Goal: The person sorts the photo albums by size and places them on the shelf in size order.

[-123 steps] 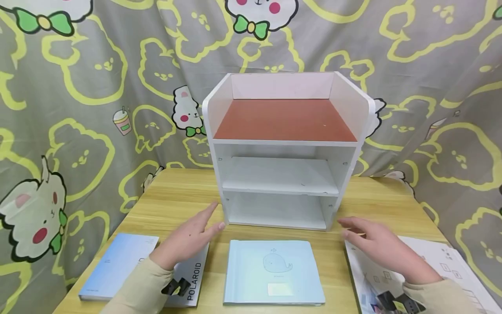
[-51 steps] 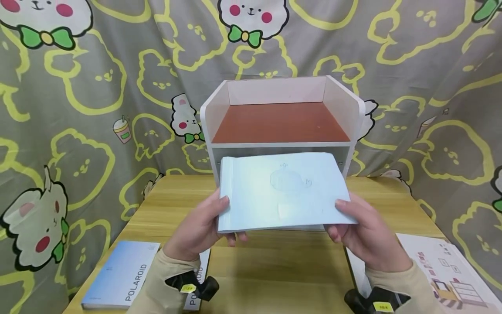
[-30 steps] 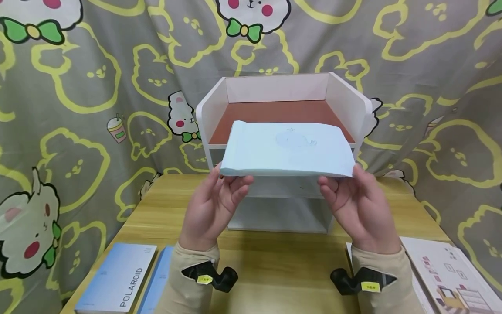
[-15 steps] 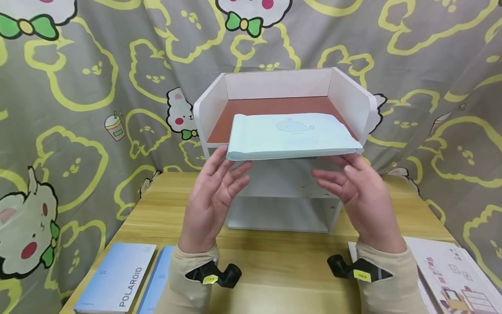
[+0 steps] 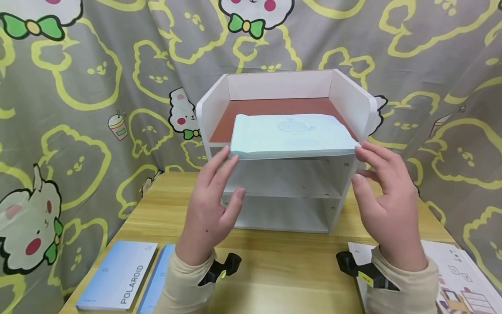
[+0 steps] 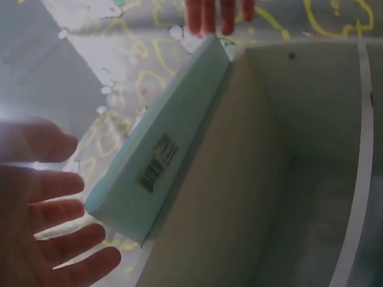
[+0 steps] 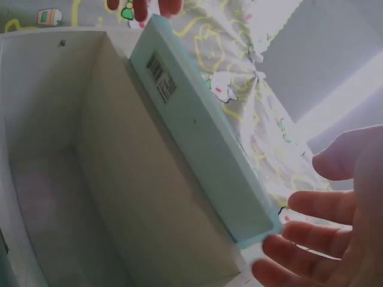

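Note:
The light-blue album (image 5: 290, 135), with a whale drawn on its cover, lies flat on the red-brown top board (image 5: 274, 106) of a white desk shelf (image 5: 280, 176). Its near edge juts slightly past the board's front. My left hand (image 5: 205, 211) has its fingertips at the album's near left corner, thumb apart. At the near right corner, my right hand (image 5: 392, 209) holds its fingers extended and touches the edge. A barcode sticker shows on the album's underside edge (image 6: 158, 161) in the left wrist view, and again on the album (image 7: 203, 143) in the right wrist view.
On the table's left lie a blue book marked POLAROID (image 5: 117, 274) and a second blue book (image 5: 158, 274), partly behind my left sleeve. White illustrated books (image 5: 466, 279) lie at the right, under my right forearm. A patterned curtain (image 5: 78, 174) hangs behind the shelf.
Both hands lifted the album from the table and set it on the top board. Since half a second ago they have moved from beneath it to its near corners, no longer carrying it.

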Demonstrator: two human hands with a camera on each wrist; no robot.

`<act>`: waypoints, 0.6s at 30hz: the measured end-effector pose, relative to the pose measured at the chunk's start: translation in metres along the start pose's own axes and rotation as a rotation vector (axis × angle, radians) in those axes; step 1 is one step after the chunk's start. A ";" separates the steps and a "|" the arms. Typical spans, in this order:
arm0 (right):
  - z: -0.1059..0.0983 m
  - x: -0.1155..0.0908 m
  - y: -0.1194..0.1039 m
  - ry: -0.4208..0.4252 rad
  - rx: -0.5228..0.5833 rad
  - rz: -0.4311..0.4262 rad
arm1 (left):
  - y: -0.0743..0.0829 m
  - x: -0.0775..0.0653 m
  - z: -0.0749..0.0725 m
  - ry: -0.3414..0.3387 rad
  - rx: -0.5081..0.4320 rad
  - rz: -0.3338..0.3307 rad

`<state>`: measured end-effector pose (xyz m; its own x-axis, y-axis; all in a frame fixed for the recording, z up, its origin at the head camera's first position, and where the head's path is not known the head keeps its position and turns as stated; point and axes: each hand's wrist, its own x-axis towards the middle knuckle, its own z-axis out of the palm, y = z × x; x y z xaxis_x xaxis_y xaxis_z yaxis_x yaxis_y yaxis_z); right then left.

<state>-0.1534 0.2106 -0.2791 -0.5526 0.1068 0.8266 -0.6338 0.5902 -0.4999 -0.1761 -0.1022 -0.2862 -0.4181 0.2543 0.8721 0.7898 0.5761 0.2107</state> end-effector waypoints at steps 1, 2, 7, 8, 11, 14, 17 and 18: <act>0.000 0.000 -0.001 0.008 -0.026 -0.040 | 0.000 0.000 -0.001 -0.006 0.021 0.012; 0.001 0.000 -0.002 0.013 -0.048 -0.070 | 0.000 0.000 -0.001 -0.012 0.039 0.021; 0.002 0.000 -0.006 0.016 -0.122 -0.142 | 0.001 0.000 -0.004 -0.012 0.060 0.063; 0.002 0.000 -0.006 0.014 -0.128 -0.141 | 0.002 0.001 -0.004 -0.010 0.058 0.075; 0.001 0.000 -0.006 0.022 -0.128 -0.119 | 0.003 0.001 -0.006 -0.018 0.050 0.105; 0.000 -0.002 -0.004 0.017 -0.144 -0.079 | 0.004 0.001 -0.007 -0.040 0.054 0.110; -0.001 -0.003 -0.003 -0.008 -0.160 -0.049 | 0.004 0.000 -0.009 -0.056 0.057 0.099; -0.002 -0.003 -0.002 -0.020 -0.163 -0.045 | 0.003 0.000 -0.009 -0.059 0.058 0.096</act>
<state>-0.1495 0.2102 -0.2801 -0.5373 0.0620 0.8411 -0.5632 0.7159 -0.4126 -0.1695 -0.1071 -0.2817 -0.3687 0.3546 0.8593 0.8010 0.5902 0.1001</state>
